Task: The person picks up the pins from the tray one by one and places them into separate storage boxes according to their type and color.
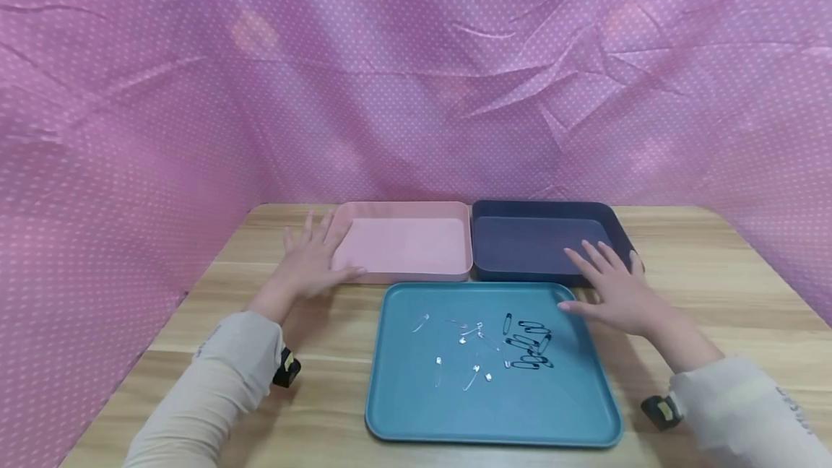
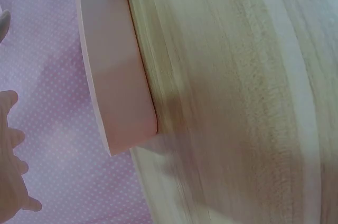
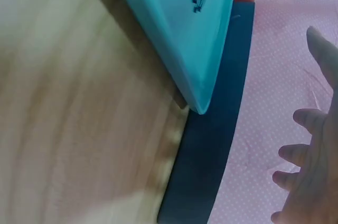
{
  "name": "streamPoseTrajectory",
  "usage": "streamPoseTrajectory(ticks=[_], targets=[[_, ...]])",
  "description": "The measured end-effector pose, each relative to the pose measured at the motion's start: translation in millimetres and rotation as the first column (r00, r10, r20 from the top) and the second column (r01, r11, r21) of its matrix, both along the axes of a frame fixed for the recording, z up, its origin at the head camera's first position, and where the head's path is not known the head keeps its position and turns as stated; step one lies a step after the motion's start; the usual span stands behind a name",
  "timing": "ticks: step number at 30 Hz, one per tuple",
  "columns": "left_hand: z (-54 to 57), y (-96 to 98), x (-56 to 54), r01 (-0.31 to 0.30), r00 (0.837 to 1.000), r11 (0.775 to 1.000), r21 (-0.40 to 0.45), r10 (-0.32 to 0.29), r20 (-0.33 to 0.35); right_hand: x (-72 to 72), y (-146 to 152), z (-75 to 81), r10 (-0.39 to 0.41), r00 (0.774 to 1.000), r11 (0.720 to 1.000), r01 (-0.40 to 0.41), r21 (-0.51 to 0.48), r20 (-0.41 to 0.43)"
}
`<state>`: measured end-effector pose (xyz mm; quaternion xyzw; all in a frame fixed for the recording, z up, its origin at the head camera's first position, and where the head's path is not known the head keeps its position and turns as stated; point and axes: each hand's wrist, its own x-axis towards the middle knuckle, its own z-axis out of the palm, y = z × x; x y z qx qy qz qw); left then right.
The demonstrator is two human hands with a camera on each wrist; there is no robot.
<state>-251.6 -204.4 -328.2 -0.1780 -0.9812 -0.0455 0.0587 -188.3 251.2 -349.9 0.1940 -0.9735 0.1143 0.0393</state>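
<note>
Flanking one tray [image 1: 494,410] of safety pins [image 1: 544,343], two hands [image 1: 305,263] [image 1: 620,298] (fingers spread apart) hang near two boxes [image 1: 409,248] [image 1: 526,244].

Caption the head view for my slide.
Left hand by pink tray, right hand by navy tray, both spread; silver safety pins and black ones on blue tray.

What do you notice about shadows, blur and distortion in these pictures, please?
Head view: soft shadows on the wooden table either side of the blue tray; left wrist: the pink tray has a bowed rim; right wrist: the table's grain looks blurred.
</note>
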Motion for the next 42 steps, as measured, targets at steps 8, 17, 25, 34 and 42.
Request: streamPoseTrajectory(ticks=[8, 17, 25, 34, 42], targets=[[-5.3, -3.9, -4.5, 0.008, 1.0, 1.0, -0.006, -0.008, 0.004, 5.7, -6, -2.6, 0.033, 0.999, 0.999, -0.033, -0.007, 0.02], [-11.8, -9.4, -9.4, -0.007, 0.999, 1.0, 0.004, 0.007, 0.039, 7.1, -13, -9.9, 0.088, 0.995, 0.995, -0.086, -0.057, 0.036], [-18.8, -11.0, -14.9, -0.027, 0.998, 1.0, 0.008, 0.027, 0.059, 10.1, -18, -21.1, 0.103, 0.99, 0.986, -0.088, -0.139, 0.101], [-26.2, -10.4, -19.7, -0.039, 0.996, 0.999, -0.001, 0.039, 0.074, 7.3, -18, -31.3, 0.157, 0.984, 0.977, -0.142, -0.161, 0.084], [-28.4, -8.1, -23.0, -0.053, 0.994, 0.999, 0.007, 0.052, 0.1, 4.3, -16, -37.1, 0.256, 0.965, 0.952, -0.24, -0.191, 0.063]])
